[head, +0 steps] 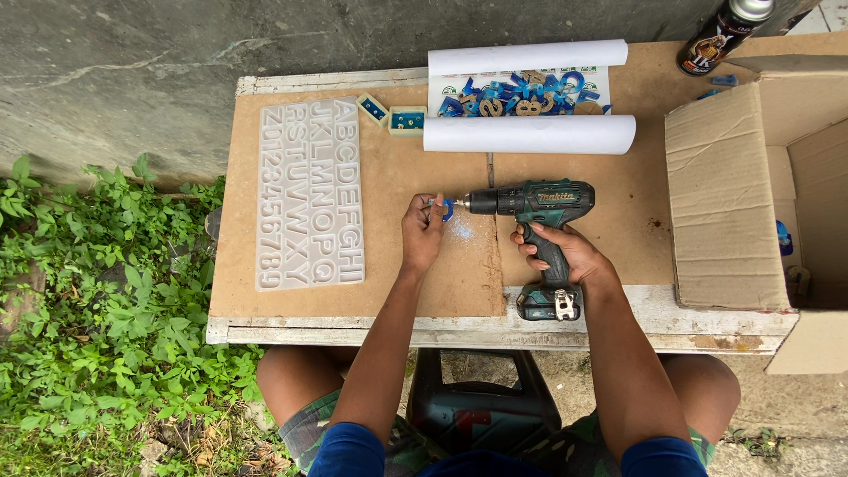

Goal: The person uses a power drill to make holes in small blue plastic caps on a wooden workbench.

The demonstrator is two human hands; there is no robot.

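Observation:
My right hand (564,253) grips the handle of a teal cordless drill (539,201), which lies sideways with its bit pointing left. My left hand (421,233) pinches a small blue resin piece (448,209) and holds it right at the tip of the bit, over the brown board (380,168). Pale blue dust marks the board just below the piece.
A translucent silicone letter-and-number mould (309,194) lies to the left. Behind are two small blue-filled moulds (406,120) and a curled white sheet (528,97) holding several blue and gold pieces. An open cardboard box (733,194) stands right, a spray can (720,35) behind it.

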